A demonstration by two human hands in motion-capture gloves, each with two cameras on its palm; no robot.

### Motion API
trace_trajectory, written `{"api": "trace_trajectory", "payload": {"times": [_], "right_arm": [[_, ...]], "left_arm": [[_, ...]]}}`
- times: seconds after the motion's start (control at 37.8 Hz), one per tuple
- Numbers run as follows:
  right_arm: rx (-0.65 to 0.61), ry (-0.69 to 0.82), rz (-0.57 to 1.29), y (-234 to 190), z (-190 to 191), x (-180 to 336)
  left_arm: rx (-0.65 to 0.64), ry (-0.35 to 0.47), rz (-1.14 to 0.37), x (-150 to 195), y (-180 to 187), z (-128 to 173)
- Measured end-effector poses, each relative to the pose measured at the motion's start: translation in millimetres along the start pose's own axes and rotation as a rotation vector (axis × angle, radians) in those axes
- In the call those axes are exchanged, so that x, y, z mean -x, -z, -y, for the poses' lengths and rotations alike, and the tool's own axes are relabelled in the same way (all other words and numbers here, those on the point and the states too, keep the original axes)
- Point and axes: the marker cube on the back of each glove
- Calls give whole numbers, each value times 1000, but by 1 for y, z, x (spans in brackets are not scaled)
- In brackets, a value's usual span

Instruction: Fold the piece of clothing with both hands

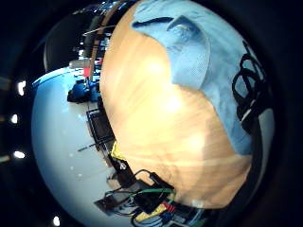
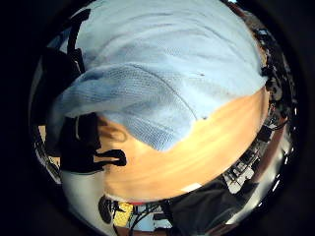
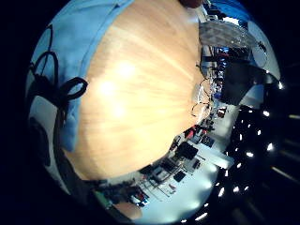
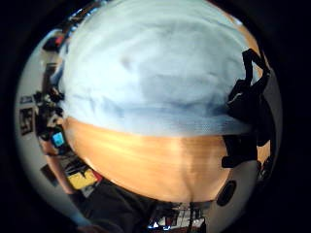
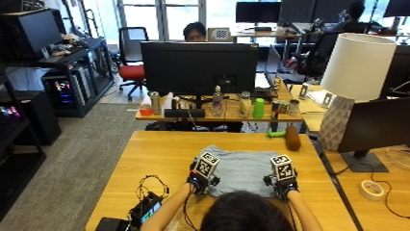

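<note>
I see the light blue shirt (image 5: 242, 169) lying partly folded on the wooden table (image 5: 160, 154), just ahead of me. My left hand (image 5: 202, 177) and right hand (image 5: 282, 180) sit at its near corners; I cannot tell whether either grips it.

Garment (image 5: 240, 168): light blue cloth, fine waffle-like knit, matt, soft creases. Table (image 5: 160, 154): pale wood, smooth, straight grain, slight sheen with glare patches. Lamp shade (image 5: 355, 60) at 2 o'clock: white, matt.
</note>
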Motion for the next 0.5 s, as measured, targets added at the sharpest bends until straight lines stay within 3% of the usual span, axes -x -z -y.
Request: {"api": "trace_trajectory", "payload": {"times": [0.11, 0.24, 0.29, 0.37, 0.5], "right_arm": [[72, -13, -22, 3, -10, -4], [213, 49, -17, 9, -31, 0], [267, 98, -19, 11, -29, 0], [306, 166, -22, 15, -4, -10], [221, 131, -21, 61, 8, -26]], "left_arm": [[81, -83, -89, 0, 2, -15], [273, 42, -90, 9, 16, -49], [286, 49, -77, 11, 28, -55], [236, 13, -46, 19, 42, -44], [201, -92, -78, 37, 55, -9]]}}
